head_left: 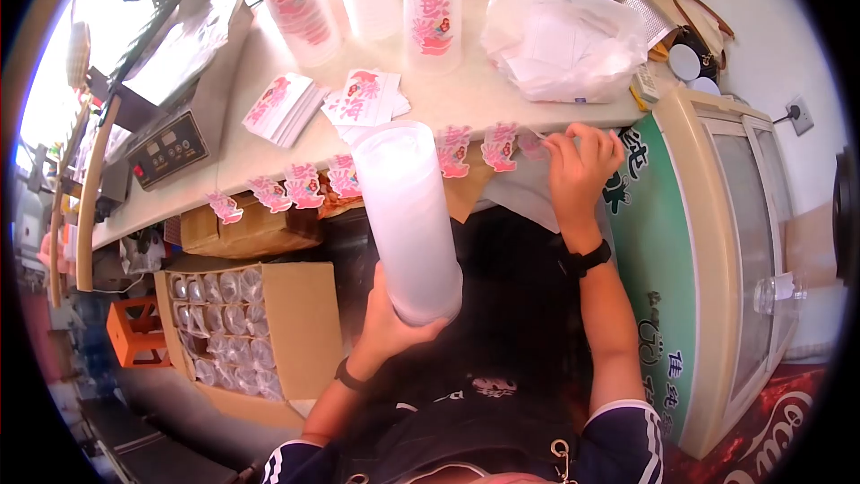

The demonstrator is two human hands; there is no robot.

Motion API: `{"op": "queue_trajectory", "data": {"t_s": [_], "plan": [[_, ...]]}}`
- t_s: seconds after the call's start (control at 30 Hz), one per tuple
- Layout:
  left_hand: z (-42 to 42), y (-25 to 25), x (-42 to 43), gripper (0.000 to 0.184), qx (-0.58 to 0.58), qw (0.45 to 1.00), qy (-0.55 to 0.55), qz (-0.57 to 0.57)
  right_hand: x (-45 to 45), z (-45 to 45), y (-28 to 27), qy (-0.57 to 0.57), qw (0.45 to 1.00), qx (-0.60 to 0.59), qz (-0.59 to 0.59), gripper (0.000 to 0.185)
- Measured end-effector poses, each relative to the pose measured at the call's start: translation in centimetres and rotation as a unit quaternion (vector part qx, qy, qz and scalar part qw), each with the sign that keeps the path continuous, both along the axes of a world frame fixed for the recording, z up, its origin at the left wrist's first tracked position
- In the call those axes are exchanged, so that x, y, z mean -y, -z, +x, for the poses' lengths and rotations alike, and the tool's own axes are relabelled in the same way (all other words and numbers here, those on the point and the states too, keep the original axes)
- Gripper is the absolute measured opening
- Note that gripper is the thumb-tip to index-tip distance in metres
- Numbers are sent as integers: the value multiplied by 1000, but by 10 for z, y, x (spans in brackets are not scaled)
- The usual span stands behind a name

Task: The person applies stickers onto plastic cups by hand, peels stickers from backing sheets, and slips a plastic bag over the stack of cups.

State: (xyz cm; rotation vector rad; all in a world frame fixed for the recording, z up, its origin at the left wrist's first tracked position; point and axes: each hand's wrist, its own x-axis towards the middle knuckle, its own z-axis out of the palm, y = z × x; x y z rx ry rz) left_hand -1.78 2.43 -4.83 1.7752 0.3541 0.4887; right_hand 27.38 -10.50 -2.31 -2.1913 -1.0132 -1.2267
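My left hand is wrapped round the lower end of a tall stack of frosted plastic cups, held tilted in front of the counter. At the counter's front edge, my right hand pinches a pale sticker, partly hidden by my fingers. Left of it, several pink printed stickers hang along the edge, among them one sticker close to my right hand and another sticker beside the cups. Two piles of printed stickers, a left pile and a right pile, lie on the counter behind the cup stack.
More cup stacks stand at the back, including a stickered stack. A white plastic bag lies to their right. A sealing machine stands left, a green-sided freezer right. Below is an open carton of wrapped cups.
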Motion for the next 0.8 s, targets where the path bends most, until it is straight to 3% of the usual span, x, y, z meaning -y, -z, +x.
{"op": "queue_trajectory", "data": {"t_s": [0.13,0.23,0.33,0.4,0.53,0.6,0.63,0.67,0.8], "plan": [[1,0,-2,97,-7,1000,-4,-3,12,-24,-19,35,997,31,68,12],[7,-4,-3,96,-17,1000,8,20,28,-51,-63,-53,988,-96,109,18],[18,-7,4,97,-44,996,54,-56,39,-81,-111,-140,969,-192,65,30],[25,-10,11,98,-39,994,74,-69,38,-94,-130,-227,953,-194,-53,37],[29,-16,23,99,-38,987,117,-101,19,-101,-129,-245,939,-206,-123,42],[26,-22,27,100,-43,981,142,-122,10,-103,-124,-241,938,-225,-111,51],[24,-21,28,101,-33,980,141,-138,12,-102,-121,-227,946,-199,-119,73],[23,-21,28,101,-34,980,140,-137,11,-102,-118,-229,945,-201,-118,73],[22,-25,26,102,-34,977,154,-146,7,-90,-115,-283,944,-168,40,104]]}}
